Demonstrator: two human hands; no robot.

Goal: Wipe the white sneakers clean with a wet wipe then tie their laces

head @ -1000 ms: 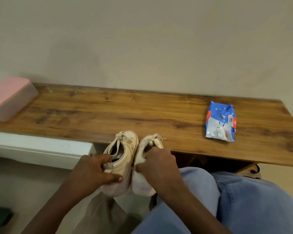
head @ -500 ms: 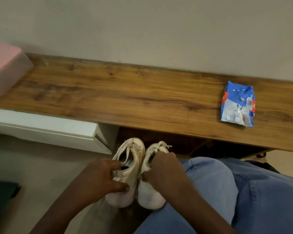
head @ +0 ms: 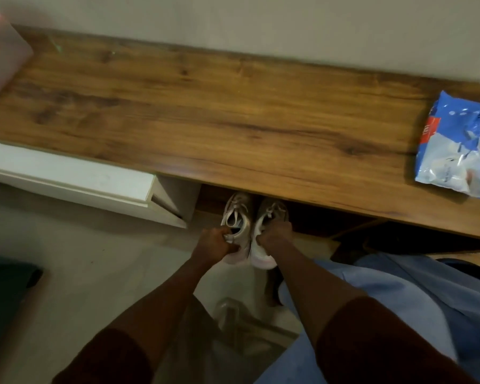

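Two small white sneakers sit side by side low down, just under the front edge of the wooden table, toes pointing away from me. My left hand grips the heel of the left sneaker. My right hand grips the heel of the right sneaker. Loose laces show on both shoes. A blue and white wet wipe pack lies on the table at the far right, away from both hands.
A pink-lidded box stands at the table's far left. A white drawer unit hangs under the table on the left. My blue-clad legs fill the lower right. Pale floor lies below, with a dark object at left.
Both hands have carried the sneakers down from the table's front edge to floor level under the table. The view has tilted downward and shifted left.
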